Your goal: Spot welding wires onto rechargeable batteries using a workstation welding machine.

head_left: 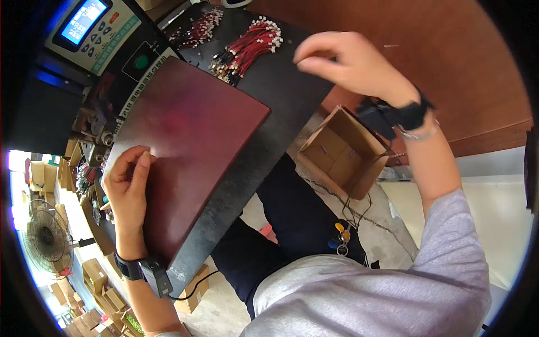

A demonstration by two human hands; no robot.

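My left hand (pixel 128 182) is over the left edge of a dark red board (pixel 196 118), its thumb pressed to the curled fingers. Whatever may be in that pinch is too small to make out. Up at the right, my right hand (pixel 353 60) hangs in the air past the black table's edge (pixel 292 84), thumb and fingers drawn together, with any thing between them hidden. Nearest to it lies a bundle of short red and black wires (pixel 247 50) with white connectors. A second wire bundle (pixel 196 28) lies farther left.
A machine with a lit blue screen (pixel 84 21) and a green button (pixel 141 62) stands at the far left. An open cardboard box (pixel 339 151) is below the table's right side. A fan (pixel 48 237) and stacked cartons (pixel 95 275) are off to the left.
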